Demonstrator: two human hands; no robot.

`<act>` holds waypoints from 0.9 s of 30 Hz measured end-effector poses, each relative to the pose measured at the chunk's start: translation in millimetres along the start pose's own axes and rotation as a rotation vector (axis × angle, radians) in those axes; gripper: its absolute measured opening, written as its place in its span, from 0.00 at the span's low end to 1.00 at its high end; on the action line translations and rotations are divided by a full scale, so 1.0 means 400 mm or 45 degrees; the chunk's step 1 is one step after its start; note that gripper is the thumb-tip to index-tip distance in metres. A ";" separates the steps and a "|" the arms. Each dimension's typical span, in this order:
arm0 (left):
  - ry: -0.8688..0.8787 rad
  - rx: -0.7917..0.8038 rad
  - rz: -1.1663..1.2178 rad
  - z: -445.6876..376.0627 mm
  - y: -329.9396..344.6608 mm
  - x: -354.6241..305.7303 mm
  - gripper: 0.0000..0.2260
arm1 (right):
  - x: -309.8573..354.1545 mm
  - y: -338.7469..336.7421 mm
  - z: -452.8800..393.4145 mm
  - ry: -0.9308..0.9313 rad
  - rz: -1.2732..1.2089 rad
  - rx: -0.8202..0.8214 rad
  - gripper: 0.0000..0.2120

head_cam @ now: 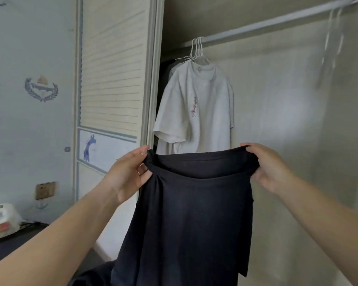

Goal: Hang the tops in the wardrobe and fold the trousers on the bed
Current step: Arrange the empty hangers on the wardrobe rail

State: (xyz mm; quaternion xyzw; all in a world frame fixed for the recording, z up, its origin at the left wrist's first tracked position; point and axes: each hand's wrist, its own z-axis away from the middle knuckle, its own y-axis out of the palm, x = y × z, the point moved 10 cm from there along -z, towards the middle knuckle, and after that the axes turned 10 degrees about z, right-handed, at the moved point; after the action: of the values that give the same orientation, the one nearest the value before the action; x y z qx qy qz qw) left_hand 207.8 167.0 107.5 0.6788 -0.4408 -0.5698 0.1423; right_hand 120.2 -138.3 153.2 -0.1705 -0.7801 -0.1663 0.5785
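Nearest, a dark top of soft, matte knit fabric hangs in the air in front of the open wardrobe, its upper edge pulled out flat between two hands and the rest falling in loose vertical folds out of the bottom of the view. The left hand has the left end of that edge bunched between thumb and curled fingers; a thin ring shows on one finger. The right hand pinches the right end, thumb on top and fingers curled under the cloth. Both forearms are bare.

At the near left, a dark flat surface carries a crinkled white plastic package. Above it on the pale blue wall sits a brass-coloured socket plate, and higher up a printed crest.

Behind the left hand stands the cream sliding door, ribbed with horizontal slats above a smooth panel.

Farther in, directly behind the dark top, a white short-sleeved T-shirt with red script down its chest hangs from thin white wire hangers bunched at the left end of a pale rail. The dark top covers the T-shirt's hem. A blurred hanger dangles far right on the rail, before the plain beige back wall.
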 end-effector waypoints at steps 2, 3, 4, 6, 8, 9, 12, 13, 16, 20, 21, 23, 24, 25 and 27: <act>-0.048 0.082 -0.007 -0.080 0.035 0.036 0.08 | 0.009 -0.046 -0.033 -0.028 0.077 -0.110 0.12; -0.078 0.108 -0.004 -0.125 0.050 0.062 0.08 | 0.016 -0.073 -0.050 -0.039 0.123 -0.161 0.11; -0.095 0.117 0.000 -0.166 0.066 0.085 0.09 | 0.025 -0.099 -0.068 -0.047 0.166 -0.203 0.10; -0.077 0.097 -0.004 -0.234 0.086 0.110 0.10 | 0.042 -0.140 -0.102 -0.064 0.239 -0.277 0.09; -0.058 0.096 -0.034 -0.320 0.129 0.139 0.10 | 0.075 -0.190 -0.153 -0.122 0.269 -0.376 0.07; -0.038 0.093 -0.047 -0.351 0.147 0.145 0.10 | 0.090 -0.205 -0.174 -0.139 0.278 -0.415 0.06; 0.028 0.142 -0.058 -0.454 0.234 0.164 0.11 | 0.160 -0.256 -0.252 -0.254 0.337 -0.539 0.05; 0.046 0.171 -0.054 -0.486 0.268 0.170 0.12 | 0.188 -0.270 -0.280 -0.298 0.354 -0.569 0.05; 0.106 0.261 -0.042 -0.585 0.370 0.172 0.16 | 0.267 -0.314 -0.365 -0.409 0.397 -0.633 0.08; 0.190 0.346 -0.004 -0.690 0.505 0.152 0.18 | 0.371 -0.363 -0.471 -0.501 0.623 -0.730 0.08; 0.205 0.364 0.032 -0.711 0.537 0.151 0.19 | 0.396 -0.374 -0.494 -0.516 0.713 -0.766 0.07; 0.227 0.401 0.076 -0.747 0.601 0.155 0.19 | 0.440 -0.391 -0.527 -0.540 0.933 -0.824 0.07; 0.237 0.418 0.079 -0.762 0.629 0.157 0.19 | 0.458 -0.395 -0.537 -0.551 1.068 -0.850 0.07; 0.242 0.434 0.086 -0.777 0.656 0.160 0.20 | 0.477 -0.397 -0.544 -0.559 1.218 -0.884 0.08; 0.252 0.470 0.106 -0.806 0.707 0.167 0.20 | 0.514 -0.393 -0.543 -0.575 1.520 -0.964 0.08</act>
State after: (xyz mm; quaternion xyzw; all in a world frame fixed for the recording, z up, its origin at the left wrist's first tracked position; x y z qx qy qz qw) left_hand 372.0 -144.7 360.9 0.7271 -0.5493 -0.4036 0.0814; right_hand 175.8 -361.9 400.5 -0.7835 -0.5439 -0.0418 0.2975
